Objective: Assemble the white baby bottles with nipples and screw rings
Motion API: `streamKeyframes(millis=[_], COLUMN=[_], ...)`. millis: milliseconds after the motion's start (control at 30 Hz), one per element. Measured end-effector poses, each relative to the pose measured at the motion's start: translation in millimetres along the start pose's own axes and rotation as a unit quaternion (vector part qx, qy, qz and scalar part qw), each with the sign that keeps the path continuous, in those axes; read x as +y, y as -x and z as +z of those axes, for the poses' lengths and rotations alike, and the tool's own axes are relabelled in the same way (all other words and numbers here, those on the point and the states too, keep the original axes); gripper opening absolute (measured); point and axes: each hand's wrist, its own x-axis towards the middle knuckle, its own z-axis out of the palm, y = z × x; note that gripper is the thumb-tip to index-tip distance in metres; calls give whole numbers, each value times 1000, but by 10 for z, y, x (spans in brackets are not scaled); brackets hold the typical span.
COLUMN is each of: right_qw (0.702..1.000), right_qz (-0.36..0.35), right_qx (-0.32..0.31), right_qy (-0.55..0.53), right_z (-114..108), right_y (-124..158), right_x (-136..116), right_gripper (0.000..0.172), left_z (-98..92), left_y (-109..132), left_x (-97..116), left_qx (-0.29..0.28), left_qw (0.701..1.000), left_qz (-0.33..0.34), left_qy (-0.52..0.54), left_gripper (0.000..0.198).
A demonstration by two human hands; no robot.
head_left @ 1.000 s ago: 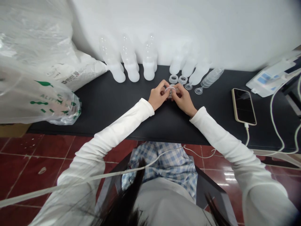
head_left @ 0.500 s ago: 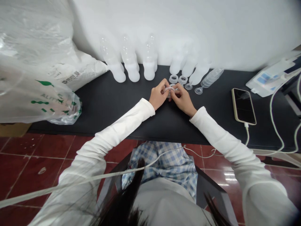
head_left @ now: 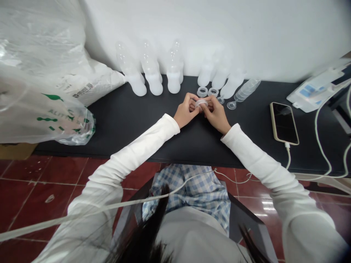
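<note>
Both hands have lifted the small translucent ring [head_left: 201, 102] slightly higher than before; the left hand [head_left: 185, 111] and the right hand [head_left: 216, 113] pinch it from both sides above the matte black table [head_left: 131, 120]. Behind it lie two similar rings [head_left: 207, 91], then frosted plastic bottles [head_left: 153, 75] along the white wall.

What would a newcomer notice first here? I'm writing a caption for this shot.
Both hands, the left hand and right hand, pinch a small clear plastic ring at the middle of the black table. Behind them, translucent bottles line the white wall; a charging smartphone lies at right.
</note>
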Motion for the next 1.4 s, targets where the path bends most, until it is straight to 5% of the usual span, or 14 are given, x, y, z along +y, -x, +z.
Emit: streamKeyframes(millis=[500,900,1400], right_qw=[998,994,992], right_qz=[3,40,18], right_qx=[-34,-54,-35], right_qy=[-49,-86,-124], right_z=[33,40,65], right_y=[-11,14,0], right_x=[61,-54,-83], right_gripper=[47,50,48], left_z=[38,17,8], left_y=[-18,-28,25], left_x=[77,144,126], left_qx=[38,-8,-6], left_qw=[994,988,999], left_qz=[-75,-113,-22], left_qy=[64,109,26], left_gripper=[30,28,34])
